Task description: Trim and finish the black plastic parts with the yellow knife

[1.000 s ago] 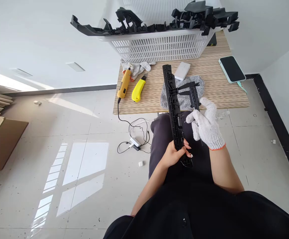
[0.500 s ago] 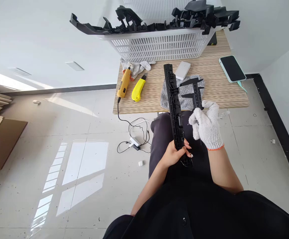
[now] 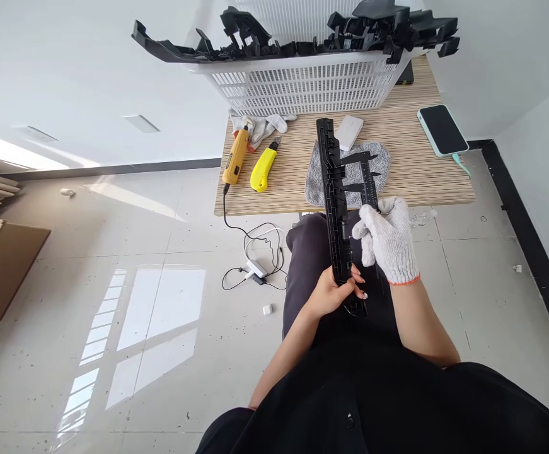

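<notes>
My bare left hand [image 3: 333, 293] is wrapped round the lower end of a long, narrow black plastic part [image 3: 335, 208], which stands tilted up over my lap. In a white knitted glove, my right hand [image 3: 387, 236] grips a black caliper [image 3: 369, 180]. The caliper's jaws are apart and point left, their tips at the right edge of the plastic part; whether they touch it I cannot tell. Behind both lies a grey cloth [image 3: 381, 165] on the wooden table [image 3: 420, 189].
A white perforated basket [image 3: 302, 82] holds several black plastic parts [image 3: 373, 31]. At the table's left are a yellow corded tool [image 3: 236, 157], a yellow utility knife [image 3: 263, 169] and gloves [image 3: 267, 129]. A white box [image 3: 348, 132] and a phone [image 3: 443, 130] lie further right. Cables [image 3: 260, 265] trail on the floor.
The caliper in my right hand has moved left, bringing its jaws to the plastic part. The upper end of the part has shifted slightly right.
</notes>
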### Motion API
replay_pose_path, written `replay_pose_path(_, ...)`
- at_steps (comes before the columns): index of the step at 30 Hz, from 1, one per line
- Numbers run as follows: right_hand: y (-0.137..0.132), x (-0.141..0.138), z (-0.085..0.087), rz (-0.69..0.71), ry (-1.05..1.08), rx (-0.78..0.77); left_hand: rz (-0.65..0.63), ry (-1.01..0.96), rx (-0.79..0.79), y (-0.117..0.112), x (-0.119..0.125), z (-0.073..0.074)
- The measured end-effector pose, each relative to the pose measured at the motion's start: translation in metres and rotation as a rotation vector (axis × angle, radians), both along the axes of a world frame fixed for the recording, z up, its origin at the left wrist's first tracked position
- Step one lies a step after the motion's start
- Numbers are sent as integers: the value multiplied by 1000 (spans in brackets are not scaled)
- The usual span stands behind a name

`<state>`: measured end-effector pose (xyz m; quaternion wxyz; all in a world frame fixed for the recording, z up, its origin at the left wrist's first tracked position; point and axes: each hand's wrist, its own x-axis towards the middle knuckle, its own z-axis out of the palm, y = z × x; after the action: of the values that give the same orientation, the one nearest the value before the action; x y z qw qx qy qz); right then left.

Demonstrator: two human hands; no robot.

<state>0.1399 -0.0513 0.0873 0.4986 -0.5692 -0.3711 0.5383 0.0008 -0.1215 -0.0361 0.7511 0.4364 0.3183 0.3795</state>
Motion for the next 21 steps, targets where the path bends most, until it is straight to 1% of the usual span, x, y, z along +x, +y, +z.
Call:
replay_pose_path(3, -1, -3, 0, -78, 45, -30, 2, 8, 7, 0, 0, -1)
replay_pose_path(8, -3, -8, 6, -130, 86, 37, 5, -12, 2, 0, 0, -1)
replay_pose_path(12, -6, -8, 5, -101, 74, 55, 6, -2, 8, 0, -1, 1)
replay_pose_path(17, -12, -8, 2, -81, 31, 63, 16, 50, 57, 2, -1, 3)
replay_pose_path(21, -14, -11, 4, -108, -4, 62, 17, 51, 54, 2, -1, 5)
